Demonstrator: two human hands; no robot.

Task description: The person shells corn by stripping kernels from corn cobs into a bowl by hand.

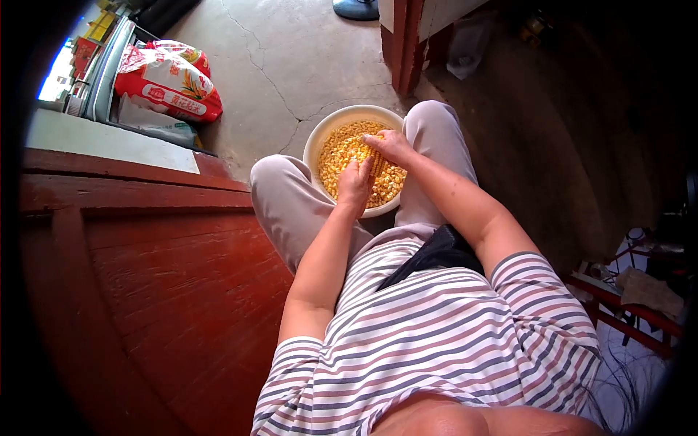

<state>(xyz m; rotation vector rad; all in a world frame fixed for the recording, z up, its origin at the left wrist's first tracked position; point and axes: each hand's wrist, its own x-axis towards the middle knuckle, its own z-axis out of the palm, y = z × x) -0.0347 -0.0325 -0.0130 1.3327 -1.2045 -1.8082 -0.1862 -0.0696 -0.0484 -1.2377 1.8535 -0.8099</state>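
With both forearms angling inward, the left hand (355, 183) and right hand (392, 147) are gripping a cob (376, 161) above the basin (318, 131).

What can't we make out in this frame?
All head view:
- Underside of the corn cob: hidden by the hands.
- Bottom of the basin: covered by kernels.
- Smallest print on the red-and-white bag: too small.
- Dark round base: cut off by top edge.
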